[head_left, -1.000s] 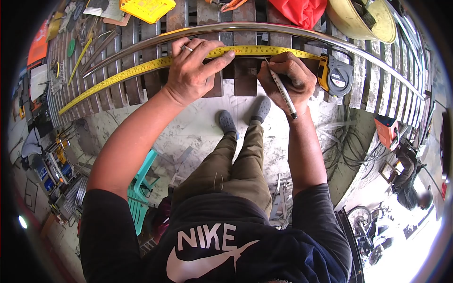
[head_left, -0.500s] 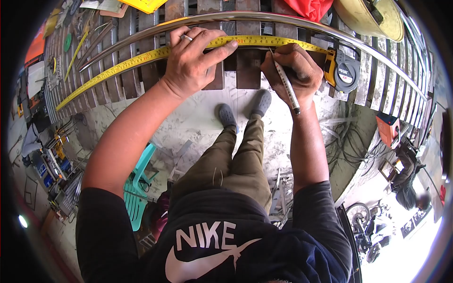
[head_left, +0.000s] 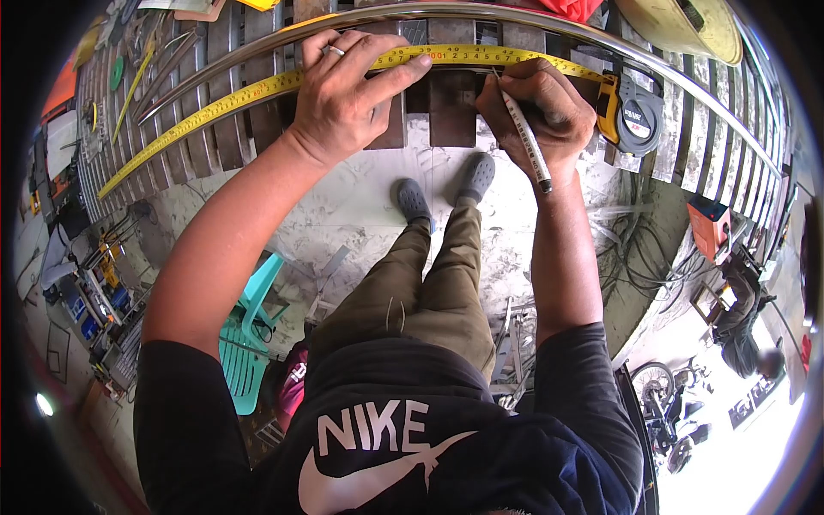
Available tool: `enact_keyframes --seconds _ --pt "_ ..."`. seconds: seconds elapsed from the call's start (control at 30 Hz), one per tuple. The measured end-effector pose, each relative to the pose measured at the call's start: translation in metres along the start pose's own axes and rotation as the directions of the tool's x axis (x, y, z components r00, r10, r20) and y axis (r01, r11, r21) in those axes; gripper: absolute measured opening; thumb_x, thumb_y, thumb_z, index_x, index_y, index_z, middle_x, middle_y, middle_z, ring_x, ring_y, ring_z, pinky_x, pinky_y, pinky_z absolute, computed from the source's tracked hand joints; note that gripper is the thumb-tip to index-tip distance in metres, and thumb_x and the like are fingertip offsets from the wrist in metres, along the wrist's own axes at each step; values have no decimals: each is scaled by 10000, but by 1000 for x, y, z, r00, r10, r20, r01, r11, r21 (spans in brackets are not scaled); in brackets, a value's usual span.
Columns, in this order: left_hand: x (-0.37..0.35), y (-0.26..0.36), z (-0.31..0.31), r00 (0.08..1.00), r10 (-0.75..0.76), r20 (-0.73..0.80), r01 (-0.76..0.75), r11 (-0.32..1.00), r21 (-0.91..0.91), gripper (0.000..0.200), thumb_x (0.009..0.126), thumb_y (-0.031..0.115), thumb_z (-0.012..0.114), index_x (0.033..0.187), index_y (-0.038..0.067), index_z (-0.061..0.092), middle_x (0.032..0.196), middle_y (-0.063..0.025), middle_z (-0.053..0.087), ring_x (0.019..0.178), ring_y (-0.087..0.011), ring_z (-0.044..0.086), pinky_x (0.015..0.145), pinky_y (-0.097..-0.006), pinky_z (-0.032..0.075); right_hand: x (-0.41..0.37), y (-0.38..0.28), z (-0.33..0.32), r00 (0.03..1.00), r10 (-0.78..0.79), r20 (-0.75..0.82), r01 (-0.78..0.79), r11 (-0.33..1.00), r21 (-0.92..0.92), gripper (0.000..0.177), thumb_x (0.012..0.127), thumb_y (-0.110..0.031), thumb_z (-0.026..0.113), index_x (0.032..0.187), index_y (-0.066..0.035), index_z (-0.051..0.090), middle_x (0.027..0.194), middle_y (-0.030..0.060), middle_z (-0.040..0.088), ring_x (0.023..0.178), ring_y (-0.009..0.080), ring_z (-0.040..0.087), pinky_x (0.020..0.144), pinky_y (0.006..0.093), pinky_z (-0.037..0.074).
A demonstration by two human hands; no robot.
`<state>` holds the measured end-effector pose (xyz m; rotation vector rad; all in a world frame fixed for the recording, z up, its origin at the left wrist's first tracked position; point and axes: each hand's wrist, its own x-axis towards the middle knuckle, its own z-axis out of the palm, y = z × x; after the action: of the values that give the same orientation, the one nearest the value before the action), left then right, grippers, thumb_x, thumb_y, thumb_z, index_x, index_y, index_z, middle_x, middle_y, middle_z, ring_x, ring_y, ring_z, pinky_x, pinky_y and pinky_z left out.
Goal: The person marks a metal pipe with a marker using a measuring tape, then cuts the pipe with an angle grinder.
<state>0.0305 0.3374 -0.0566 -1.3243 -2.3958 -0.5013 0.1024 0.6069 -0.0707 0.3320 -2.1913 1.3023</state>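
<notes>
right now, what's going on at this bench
A person stands at a slatted bench. Their left grip rests on a yellow tape blade, drawn out of its case on the right. Their right grip holds a white marker, tip at the blade's near edge; any mark is too small to tell. A metal tube lies just beyond.
</notes>
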Motion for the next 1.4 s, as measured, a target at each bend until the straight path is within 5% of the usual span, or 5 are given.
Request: enact_keyframes --seconds 1.4 --pt "-4 -1 1 999 -7 44 5 999 49 651 802 -3 831 1366 320 807 1294 23 736 1169 -200 691 1112 -454 384 -1 -5 -1 997 72 5 -72 997 -19 237 808 26 947 881 -33 729 885 90 783 763 164 755 700 279 593"
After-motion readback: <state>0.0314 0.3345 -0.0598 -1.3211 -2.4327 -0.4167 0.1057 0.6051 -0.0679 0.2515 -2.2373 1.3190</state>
